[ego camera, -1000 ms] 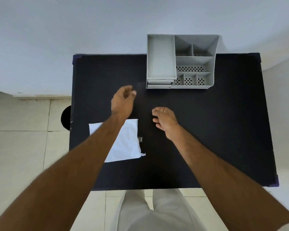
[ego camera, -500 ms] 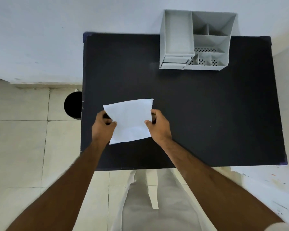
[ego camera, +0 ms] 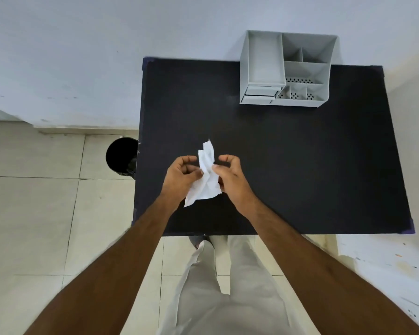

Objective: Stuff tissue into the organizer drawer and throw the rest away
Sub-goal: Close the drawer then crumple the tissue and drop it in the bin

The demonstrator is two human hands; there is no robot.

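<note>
Nearest the camera, two bare forearms reached forward over pale trousers (ego camera: pixel 230 298) and a tiled floor (ego camera: pixel 34 213). The left hand (ego camera: pixel 179 176) and the right hand (ego camera: pixel 230 176) met above the near half of the black worktop (ego camera: pixel 300 165), facing each other with the white tissue (ego camera: pixel 206 176) between them. Both hands were partly closed on it: the left thumb and fingertips pinched its left edge, and the right thumb and forefinger pinched its right edge, while the remaining fingers of each curled loosely. The tissue was crumpled into a narrow, upright bunch, one end poking up beyond the fingers and a flatter corner hanging down toward the wrists, just in front of the left one. Whether it touched the worktop I could not tell.

To the left of the left hand, beside the worktop's edge, a round black bin (ego camera: pixel 121 155) stood on the floor. Well beyond the right hand, at the far edge of the worktop against the white wall (ego camera: pixel 107 56), sat the grey organizer (ego camera: pixel 287 68). It showed a long open tray on its left, several smaller compartments on its right, and two shallow drawers (ego camera: pixel 260 95) stacked at its front left, both apparently shut.
</note>
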